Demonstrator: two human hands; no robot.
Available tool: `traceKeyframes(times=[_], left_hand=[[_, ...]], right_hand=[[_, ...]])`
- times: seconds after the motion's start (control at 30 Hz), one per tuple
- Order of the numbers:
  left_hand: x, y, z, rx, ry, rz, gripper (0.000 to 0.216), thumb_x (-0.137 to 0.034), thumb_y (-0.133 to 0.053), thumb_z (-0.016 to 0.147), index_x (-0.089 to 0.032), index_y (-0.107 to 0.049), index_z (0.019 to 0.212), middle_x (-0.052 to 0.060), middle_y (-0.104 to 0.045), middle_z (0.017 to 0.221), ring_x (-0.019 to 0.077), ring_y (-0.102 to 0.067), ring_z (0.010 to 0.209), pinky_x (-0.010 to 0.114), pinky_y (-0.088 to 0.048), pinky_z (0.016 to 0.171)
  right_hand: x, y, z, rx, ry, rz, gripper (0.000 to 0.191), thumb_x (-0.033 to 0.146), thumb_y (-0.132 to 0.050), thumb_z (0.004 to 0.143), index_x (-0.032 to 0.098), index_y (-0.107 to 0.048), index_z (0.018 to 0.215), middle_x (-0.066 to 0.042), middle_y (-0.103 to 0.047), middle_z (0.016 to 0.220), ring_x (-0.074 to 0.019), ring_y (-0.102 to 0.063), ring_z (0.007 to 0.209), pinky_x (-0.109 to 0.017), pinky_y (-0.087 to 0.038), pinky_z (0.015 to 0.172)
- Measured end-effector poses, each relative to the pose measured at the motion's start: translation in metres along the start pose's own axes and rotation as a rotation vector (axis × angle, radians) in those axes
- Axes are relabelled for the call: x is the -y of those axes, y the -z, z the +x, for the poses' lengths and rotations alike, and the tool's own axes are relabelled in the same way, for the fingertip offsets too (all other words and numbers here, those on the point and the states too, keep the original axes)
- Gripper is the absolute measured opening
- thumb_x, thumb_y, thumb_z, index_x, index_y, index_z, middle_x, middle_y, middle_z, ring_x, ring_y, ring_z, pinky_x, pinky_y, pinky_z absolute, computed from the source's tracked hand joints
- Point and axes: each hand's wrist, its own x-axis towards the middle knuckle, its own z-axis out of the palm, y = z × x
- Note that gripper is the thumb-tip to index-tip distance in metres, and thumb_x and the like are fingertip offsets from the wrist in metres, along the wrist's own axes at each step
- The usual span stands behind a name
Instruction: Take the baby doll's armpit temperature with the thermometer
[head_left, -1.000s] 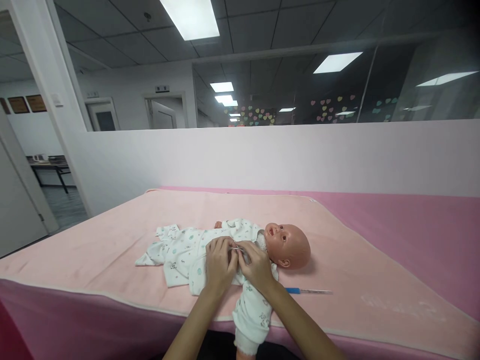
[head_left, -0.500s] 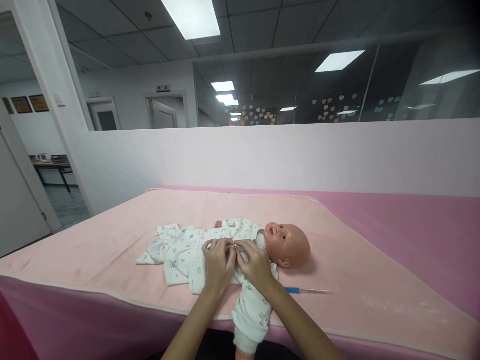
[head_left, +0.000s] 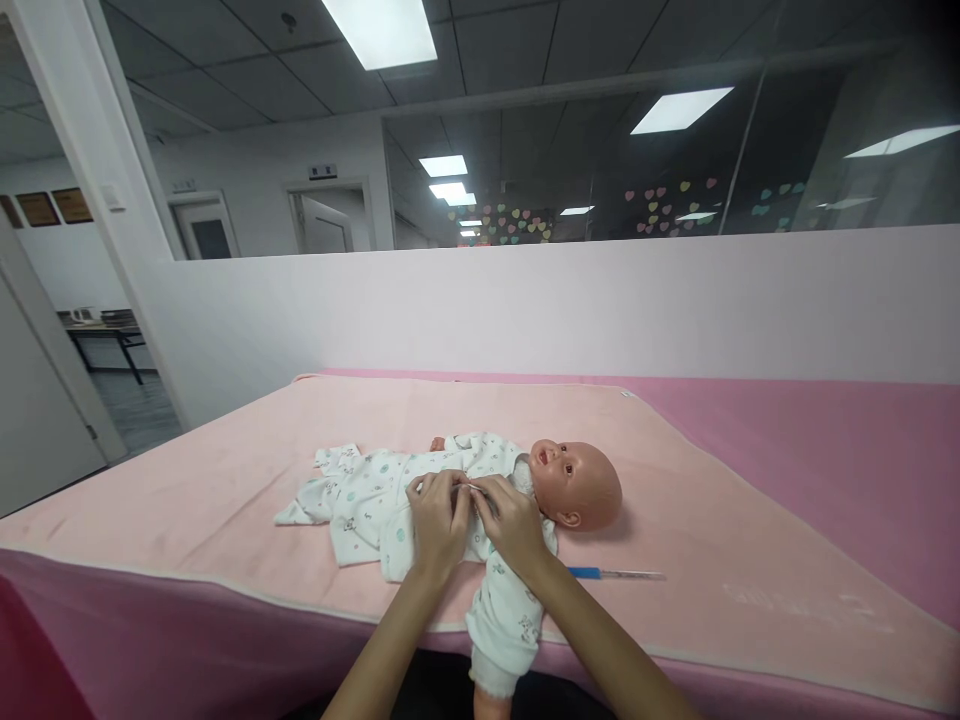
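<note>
A baby doll (head_left: pixel 577 488) lies on its back, its bare head to the right, dressed in a white printed baby outfit (head_left: pixel 360 500). Over its chest, my left hand (head_left: pixel 439 515) and my right hand (head_left: pixel 511 520) meet with fingertips pinched close together. Between them shows a bit of thin white tie (head_left: pixel 466 487) from the outfit; its ends are hidden by my fingers. The doll's near sleeve (head_left: pixel 504 615) stretches toward me under my right forearm, past the table's front edge. To the right of that forearm lies a blue-handled thermometer-like stick (head_left: pixel 589 573), partly covered.
A peach-coloured cloth (head_left: pixel 225 480) covers the table, with a pink cover (head_left: pixel 825 450) beneath it. Behind the table stands a low white wall (head_left: pixel 600 310) topped by glass. A door (head_left: pixel 45 400) is at the left.
The view has tilted slightly. My fingertips have drawn a little closer together over the doll's chest; otherwise the hands stay in place.
</note>
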Motion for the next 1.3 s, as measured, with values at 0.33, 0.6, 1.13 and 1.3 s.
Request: traceKeyframes(times=[0.33, 0.6, 1.13, 1.3], left_hand=[[-0.0026, 0.0032, -0.0014, 0.025, 0.017, -0.049, 0.016, -0.020, -0.037, 0.082, -0.021, -0.052, 0.076, -0.002, -0.062, 0.078, 0.0157, -0.052, 0.077, 0.037, -0.029, 0.085], [-0.0008, 0.0017, -0.0014, 0.016, -0.013, -0.011, 0.011, -0.017, -0.042, 0.077, -0.021, -0.052, 0.075, -0.001, -0.062, 0.078, 0.0164, -0.052, 0.077, 0.036, -0.031, 0.082], [-0.0041, 0.0008, -0.0019, -0.038, -0.011, 0.014, 0.009, -0.018, -0.044, 0.078, -0.020, -0.052, 0.074, 0.001, -0.060, 0.080, 0.0189, -0.049, 0.081, 0.035, -0.034, 0.077], [-0.0046, -0.0006, -0.0038, -0.099, -0.001, -0.001, 0.009, -0.018, -0.044, 0.078, -0.020, -0.049, 0.071, 0.002, -0.057, 0.076, 0.0198, -0.047, 0.081, 0.035, -0.034, 0.076]], right_hand=[[-0.0017, -0.0015, -0.0028, -0.003, 0.004, -0.002, 0.023, 0.024, -0.038, 0.089, 0.020, -0.060, 0.084, -0.002, -0.064, 0.077, -0.0125, -0.059, 0.065, -0.022, -0.040, 0.056], [-0.0013, -0.0026, -0.0017, -0.027, 0.004, -0.055, 0.021, 0.023, -0.041, 0.087, 0.020, -0.060, 0.081, -0.002, -0.064, 0.074, -0.0123, -0.059, 0.064, -0.021, -0.040, 0.054], [-0.0060, -0.0057, -0.0031, -0.061, 0.001, -0.079, 0.017, 0.024, -0.043, 0.086, 0.019, -0.059, 0.082, -0.002, -0.064, 0.072, -0.0129, -0.059, 0.061, -0.022, -0.040, 0.054], [-0.0060, -0.0056, -0.0021, -0.082, 0.006, -0.109, 0.018, 0.024, -0.042, 0.087, 0.019, -0.058, 0.081, -0.002, -0.063, 0.069, -0.0124, -0.058, 0.058, -0.021, -0.039, 0.051]])
